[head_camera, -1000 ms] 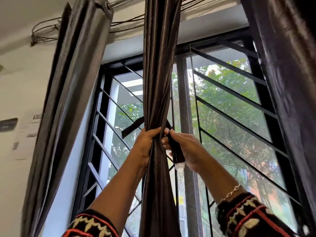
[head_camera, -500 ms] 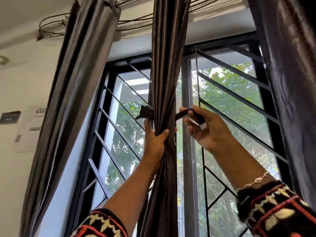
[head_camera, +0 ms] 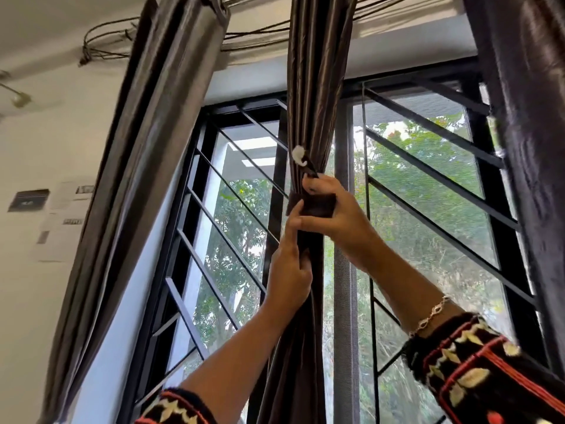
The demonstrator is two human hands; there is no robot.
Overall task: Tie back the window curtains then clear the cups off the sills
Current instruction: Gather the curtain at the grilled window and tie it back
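No words or numbers clear enough to read. Just blurry dark marks on the white papers (head_camera: 55,243), stuck on the wall (head_camera: 46,148) at nine o'clock.

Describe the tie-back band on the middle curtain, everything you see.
The tie-back band is a dark brown fabric strip wrapped level around the gathered middle curtain. The right hand pinches it from the right; a thin end rises to a white tip. The left hand grips the curtain below, one finger touching the band's left edge.

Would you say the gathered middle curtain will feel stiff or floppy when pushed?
Probably floppy: the middle curtain bunches into soft folds under the tie-back band. Its sheen suggests slippery fabric that may slide through the band.
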